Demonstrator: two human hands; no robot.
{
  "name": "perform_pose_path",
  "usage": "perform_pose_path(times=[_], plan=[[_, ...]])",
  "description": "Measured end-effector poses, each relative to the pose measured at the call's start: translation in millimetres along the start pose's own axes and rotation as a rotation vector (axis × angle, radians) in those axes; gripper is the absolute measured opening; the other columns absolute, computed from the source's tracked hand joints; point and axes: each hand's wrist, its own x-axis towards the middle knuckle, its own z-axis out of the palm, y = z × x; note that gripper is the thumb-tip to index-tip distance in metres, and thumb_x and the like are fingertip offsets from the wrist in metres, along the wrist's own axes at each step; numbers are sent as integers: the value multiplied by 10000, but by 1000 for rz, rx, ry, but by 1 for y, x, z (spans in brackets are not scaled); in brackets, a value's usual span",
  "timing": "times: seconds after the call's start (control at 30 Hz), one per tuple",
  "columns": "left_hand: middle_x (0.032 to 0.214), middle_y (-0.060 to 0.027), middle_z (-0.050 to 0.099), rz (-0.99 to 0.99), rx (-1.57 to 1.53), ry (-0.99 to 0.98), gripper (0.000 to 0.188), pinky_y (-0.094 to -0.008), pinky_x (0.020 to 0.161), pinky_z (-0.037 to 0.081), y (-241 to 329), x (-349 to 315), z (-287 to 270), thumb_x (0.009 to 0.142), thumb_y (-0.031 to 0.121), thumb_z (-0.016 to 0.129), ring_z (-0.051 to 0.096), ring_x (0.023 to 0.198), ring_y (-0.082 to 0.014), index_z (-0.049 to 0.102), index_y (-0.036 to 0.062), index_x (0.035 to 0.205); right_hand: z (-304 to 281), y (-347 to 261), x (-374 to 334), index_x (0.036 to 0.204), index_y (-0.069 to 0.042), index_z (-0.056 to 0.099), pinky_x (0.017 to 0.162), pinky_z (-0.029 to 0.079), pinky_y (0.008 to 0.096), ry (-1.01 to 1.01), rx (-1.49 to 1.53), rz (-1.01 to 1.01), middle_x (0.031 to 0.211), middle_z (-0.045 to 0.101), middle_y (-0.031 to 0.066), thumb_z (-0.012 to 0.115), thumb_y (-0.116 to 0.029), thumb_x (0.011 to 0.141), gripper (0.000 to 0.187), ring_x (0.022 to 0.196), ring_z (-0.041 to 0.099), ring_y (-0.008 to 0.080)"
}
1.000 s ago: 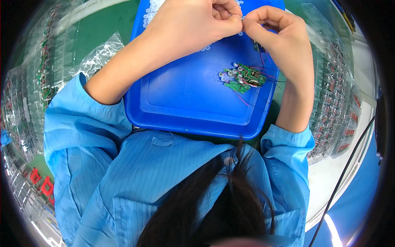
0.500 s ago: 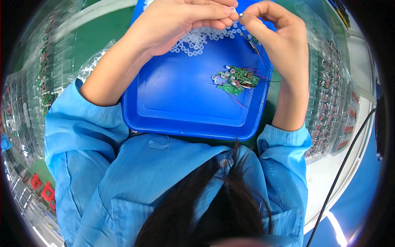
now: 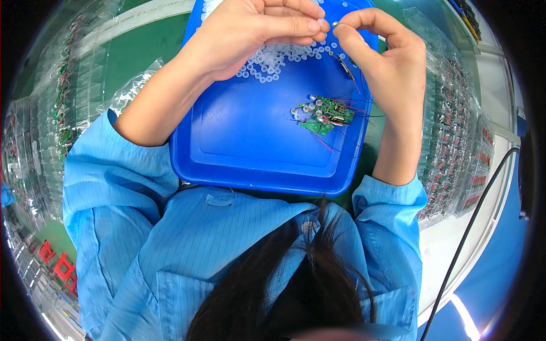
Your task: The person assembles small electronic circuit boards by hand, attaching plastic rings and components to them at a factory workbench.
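1. We see the left hand (image 3: 244,34) with thumb and forefinger together, pinched on a translucent white ring (image 3: 321,23) at their very tips.

2. We see the right hand (image 3: 391,63) with thumb and forefinger closed on a tiny metallic piece (image 3: 335,24), just to the right of the ring. The two pairs of fingertips are near each other with a gap between, so we judge that ring and piece are not yet joined.

3. Below both sets of fingertips, in the blue tray (image 3: 244,133), lies a cluster of green circuit boards (image 3: 335,111) with thin wires. Pale round pieces show at its left side — we judge that several boards already carry rings, though the overlap keeps us from counting.

4. Just below the right fingertips is a single board (image 3: 345,67), apart from that cluster. We cannot tell whether it is wired to the metallic piece.

5. Beneath the left fingers, many loose white rings (image 3: 267,59) are spread in a heap — plenty left unused, by our judgement.

6. Well out to the right of the right fingers are clear plastic bags (image 3: 455,142) of small parts. We cannot tell whether those are finished or waiting, so the overall share done stays unclear.
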Motion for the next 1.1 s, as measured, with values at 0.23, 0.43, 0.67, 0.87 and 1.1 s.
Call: perform_pose_path(times=[0.23,0.43,0.67,0.87,1.1], plan=[[993,-123,723,89,107,22,161,-254,833,571,-2,-1,3,919,-24,683,705,915,-158,674,-48,1078,8,-34,0,778,20,671,647,477,243,35,-56,76,692,669,52,699,-39,795,67,684,610,75],[1016,-111,718,211,349,118,176,-242,844,574,-5,-9,20,917,-42,675,702,939,-140,661,-69,1090,11,-8,-5,864,-9,697,617,435,186,52,5,178,818,659,-33,725,-78,860,74,745,563,22],[1001,-119,723,201,391,184,150,-241,832,580,-2,-7,22,923,-29,679,707,939,-145,677,-71,1067,13,-2,-6,855,-1,697,565,437,200,110,-228,-196,807,668,-32,733,-82,852,90,744,577,35],[993,-135,729,102,118,31,194,-261,809,583,-4,-3,5,932,7,685,712,896,-165,675,-64,1112,11,-42,-4,782,27,666,653,476,243,136,-309,-119,700,667,51,699,-32,781,68,685,604,80],[983,-140,730,47,34,44,212,-277,806,573,-6,-1,2,922,14,699,707,882,-169,677,-54,1121,6,-7,-6,878,-36,698,629,460,190,67,-61,-32,785,673,-32,741,-55,848,56,728,569,21]])
